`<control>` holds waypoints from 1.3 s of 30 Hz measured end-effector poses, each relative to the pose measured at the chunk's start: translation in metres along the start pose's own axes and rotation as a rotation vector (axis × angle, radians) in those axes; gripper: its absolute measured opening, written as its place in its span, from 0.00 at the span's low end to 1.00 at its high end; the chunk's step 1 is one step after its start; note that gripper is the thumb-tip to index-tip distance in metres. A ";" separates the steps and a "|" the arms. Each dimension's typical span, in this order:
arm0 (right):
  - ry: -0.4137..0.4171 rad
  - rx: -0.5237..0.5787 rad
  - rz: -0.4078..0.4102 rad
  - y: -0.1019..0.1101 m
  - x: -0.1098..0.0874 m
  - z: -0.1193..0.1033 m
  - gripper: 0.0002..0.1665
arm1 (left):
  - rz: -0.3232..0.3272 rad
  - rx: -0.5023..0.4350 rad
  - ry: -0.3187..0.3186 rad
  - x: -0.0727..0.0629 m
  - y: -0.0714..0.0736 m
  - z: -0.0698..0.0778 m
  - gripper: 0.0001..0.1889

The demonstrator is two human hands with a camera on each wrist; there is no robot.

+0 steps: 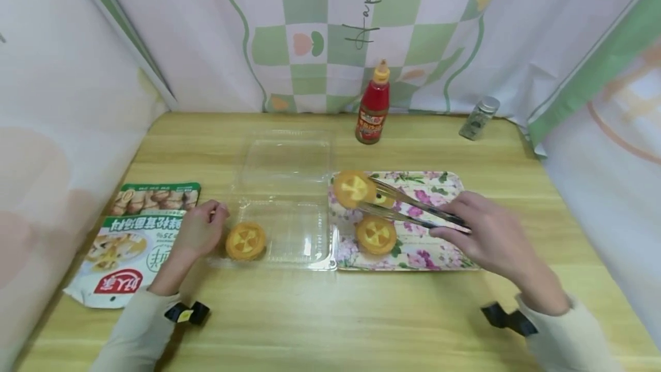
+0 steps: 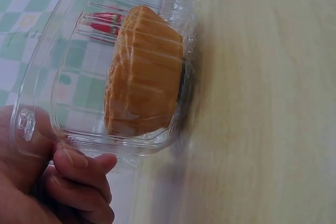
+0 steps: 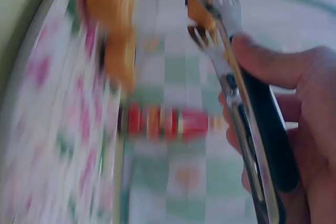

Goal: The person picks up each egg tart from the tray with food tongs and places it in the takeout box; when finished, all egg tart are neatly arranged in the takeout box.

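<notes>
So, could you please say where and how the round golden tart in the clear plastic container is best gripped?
I'd pinch the round golden tart on opposite sides of its crust, just under the rim, from above and the right: it sits face up, its sides flare toward the top, and the left wall of the clear plastic container stands close.

A light wood-grained table [image 1: 330,320] carries a bag [image 1: 126,251] left of the left fingers [image 1: 221,211]. Right of them, its left edge at the fingers, lies a clear box [image 1: 310,264], lid [image 1: 289,157] spread open beyond. A flowered tray [image 1: 428,257] lies below the right fingers [image 1: 463,205], reaching leftward. Farther out stand a bottle [image 1: 373,112], left of those fingers, and a jar [image 1: 478,119], straight ahead.
</notes>
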State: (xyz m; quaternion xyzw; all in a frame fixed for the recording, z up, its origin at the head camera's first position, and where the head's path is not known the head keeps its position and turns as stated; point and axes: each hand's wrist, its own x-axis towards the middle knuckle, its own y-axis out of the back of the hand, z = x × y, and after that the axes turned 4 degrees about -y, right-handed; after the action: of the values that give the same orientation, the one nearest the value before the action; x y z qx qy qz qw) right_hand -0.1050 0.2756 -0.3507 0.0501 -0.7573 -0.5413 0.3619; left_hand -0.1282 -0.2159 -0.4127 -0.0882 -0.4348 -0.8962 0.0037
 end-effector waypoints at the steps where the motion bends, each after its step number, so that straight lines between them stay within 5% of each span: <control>1: 0.019 -0.005 0.000 -0.006 0.010 -0.008 0.32 | 0.003 0.000 0.001 0.000 0.000 0.000 0.18; 3: 0.054 -0.030 -0.010 -0.018 0.029 -0.022 0.34 | 0.017 0.002 0.002 0.001 0.000 -0.001 0.18; 8: 0.109 -0.070 -0.097 -0.043 0.063 -0.053 0.22 | 0.032 -0.006 0.001 0.002 -0.002 0.000 0.15; 18: 0.072 -0.114 -0.295 -0.065 0.090 -0.079 0.18 | -0.002 -0.001 0.019 0.004 -0.007 -0.002 0.15; 32: 0.144 -0.164 -0.276 -0.086 0.094 -0.094 0.20 | -0.062 0.007 0.046 0.004 -0.004 -0.001 0.18; 39: 0.139 -0.191 -0.283 -0.087 0.096 -0.101 0.19 | -0.040 0.005 0.052 0.005 -0.003 -0.001 0.17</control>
State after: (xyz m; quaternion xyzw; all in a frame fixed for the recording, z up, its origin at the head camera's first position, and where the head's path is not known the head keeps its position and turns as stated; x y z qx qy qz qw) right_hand -0.1418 0.1162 -0.3622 0.1589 -0.6610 -0.6515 0.3367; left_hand -0.1332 -0.2139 -0.4149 -0.0564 -0.4385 -0.8969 -0.0027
